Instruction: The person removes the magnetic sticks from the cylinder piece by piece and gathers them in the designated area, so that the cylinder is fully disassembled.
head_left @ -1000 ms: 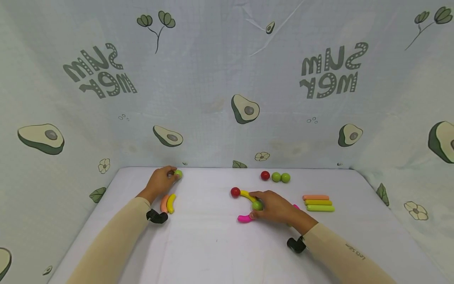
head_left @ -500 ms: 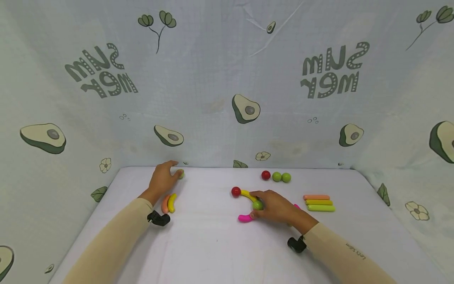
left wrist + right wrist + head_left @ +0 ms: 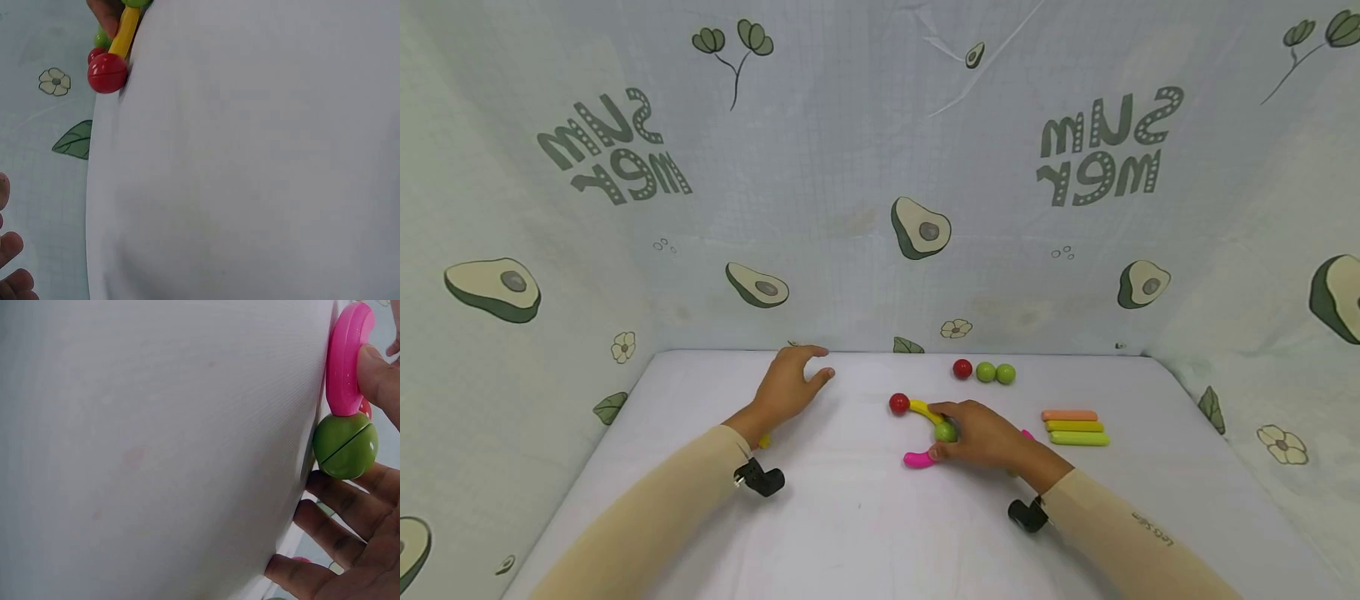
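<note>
My left hand hovers over the table's back left part, thumb and fingers spread, holding nothing. Its fingertips show at the left edge of the left wrist view. My right hand holds a ball-and-stick toy lying on the table, index finger at a curved yellow stick, thumb against a curved pink stick. A green ball joins the pink stick's end. At the yellow stick's far end sits a red ball. The right hand's other fingers touch the tabletop and hide part of the toy.
Along the back edge lie a loose red ball and two green balls. Straight orange, yellow and green sticks lie together at the right. A curved yellow stick peeks out beside the left wrist. A printed cloth hangs behind.
My left hand has let go of a green ball at the back left and moved right; that ball is now hidden. The right hand has stayed in place on the toy.
</note>
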Available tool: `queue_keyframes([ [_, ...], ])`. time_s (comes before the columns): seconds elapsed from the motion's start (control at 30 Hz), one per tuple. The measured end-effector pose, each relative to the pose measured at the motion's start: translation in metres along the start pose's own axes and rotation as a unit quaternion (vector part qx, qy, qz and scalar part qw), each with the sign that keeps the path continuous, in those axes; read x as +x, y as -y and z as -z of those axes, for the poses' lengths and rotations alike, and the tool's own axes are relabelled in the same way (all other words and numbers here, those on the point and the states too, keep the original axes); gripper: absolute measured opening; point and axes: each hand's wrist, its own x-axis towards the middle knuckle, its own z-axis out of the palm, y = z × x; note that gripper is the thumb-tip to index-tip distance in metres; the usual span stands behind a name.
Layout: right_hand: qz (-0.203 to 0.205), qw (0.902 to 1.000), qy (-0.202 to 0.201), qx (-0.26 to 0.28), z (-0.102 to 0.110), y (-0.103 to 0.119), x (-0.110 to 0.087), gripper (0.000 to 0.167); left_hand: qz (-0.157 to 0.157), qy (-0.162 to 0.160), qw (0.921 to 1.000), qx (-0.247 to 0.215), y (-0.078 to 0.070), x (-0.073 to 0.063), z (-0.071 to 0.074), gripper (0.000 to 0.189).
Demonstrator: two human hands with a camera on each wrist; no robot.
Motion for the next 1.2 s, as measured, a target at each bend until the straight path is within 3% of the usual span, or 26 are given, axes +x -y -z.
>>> queue_keyframes([
  [0.53,-0.006,1.0,0.0,-0.001,0.0,0.002,0.0,0.075,-0.032,0.094,0.995,-0.01,-0.035,-0.007,-0.046,0.042],
  [1.2,-0.005,1.0,0.003,-0.004,0.0,0.002,0.001,0.075,-0.063,0.12,0.9908,-0.01,-0.053,-0.001,-0.082,0.04],
])
